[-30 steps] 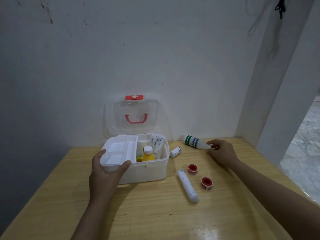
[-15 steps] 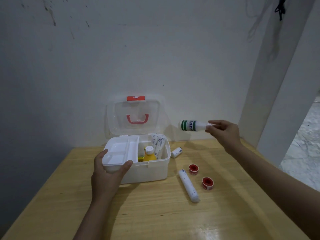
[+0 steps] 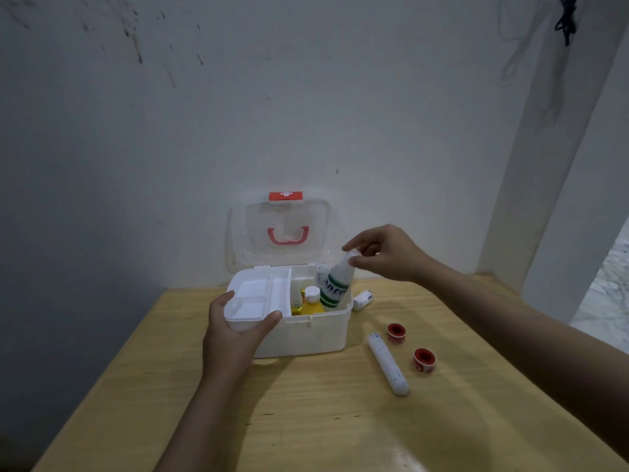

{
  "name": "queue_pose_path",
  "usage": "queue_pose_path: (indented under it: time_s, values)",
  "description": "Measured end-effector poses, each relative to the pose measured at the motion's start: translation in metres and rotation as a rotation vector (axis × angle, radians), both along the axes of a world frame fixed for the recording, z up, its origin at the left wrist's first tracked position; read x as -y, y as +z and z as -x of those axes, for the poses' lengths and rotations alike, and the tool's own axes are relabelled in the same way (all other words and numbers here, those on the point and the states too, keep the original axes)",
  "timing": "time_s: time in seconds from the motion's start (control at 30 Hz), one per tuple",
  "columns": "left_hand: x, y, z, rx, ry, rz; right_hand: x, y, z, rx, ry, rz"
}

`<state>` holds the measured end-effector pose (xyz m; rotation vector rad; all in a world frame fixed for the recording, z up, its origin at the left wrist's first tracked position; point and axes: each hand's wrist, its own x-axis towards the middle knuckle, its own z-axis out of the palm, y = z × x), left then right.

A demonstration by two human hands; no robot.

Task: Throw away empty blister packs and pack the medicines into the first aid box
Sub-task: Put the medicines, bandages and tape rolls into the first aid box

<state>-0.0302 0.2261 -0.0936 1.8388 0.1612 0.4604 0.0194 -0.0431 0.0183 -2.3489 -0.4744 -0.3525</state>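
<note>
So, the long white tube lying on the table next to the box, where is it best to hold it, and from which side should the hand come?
Take the long white tube around its middle, coming from above with the fingers across its narrow width. It lies flat on the table, so its ends give little to grip. Its right side has less room because of the two red tape rolls. The right hand is nearer, but now holds the white bottle.

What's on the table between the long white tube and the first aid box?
Nothing: in the head view only bare wooden table separates the long white tube from the first aid box.
</note>
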Motion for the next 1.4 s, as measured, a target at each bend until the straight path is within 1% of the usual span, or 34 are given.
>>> queue_pose_path:
  time_s: [0.23, 0.33, 0.57, 0.67, 0.73, 0.9, 1.07, 1.23, 1.4]
  values:
    - [-0.011, 0.011, -0.007, -0.089, -0.044, -0.065, -0.028, -0.005, -0.006, -0.095, 0.085, 0.218]
    - [-0.013, 0.013, -0.011, -0.124, -0.044, -0.088, -0.032, -0.008, -0.006, -0.102, 0.097, 0.269]
    - [-0.012, 0.012, -0.008, -0.122, -0.050, -0.081, -0.021, -0.012, 0.003, -0.124, 0.093, 0.203]
    - [-0.011, 0.011, -0.005, -0.113, -0.050, -0.068, -0.001, -0.020, 0.021, -0.098, 0.018, 0.107]
    - [-0.009, 0.011, -0.003, -0.102, -0.045, -0.062, 0.015, -0.031, 0.038, -0.106, -0.054, 0.083]
    - [-0.008, 0.010, -0.001, -0.084, -0.036, -0.043, 0.048, -0.075, 0.085, -0.170, -0.253, 0.157]
    - [-0.006, 0.010, 0.000, -0.081, -0.021, -0.036, 0.064, -0.112, 0.107, -0.195, -0.365, 0.207]
    - [-0.005, 0.009, 0.002, -0.071, -0.024, -0.026, 0.060, -0.134, 0.105, -0.120, -0.363, 0.166]
    - [-0.006, 0.008, 0.002, -0.076, -0.026, -0.031, 0.048, -0.133, 0.089, -0.104, -0.348, 0.170]
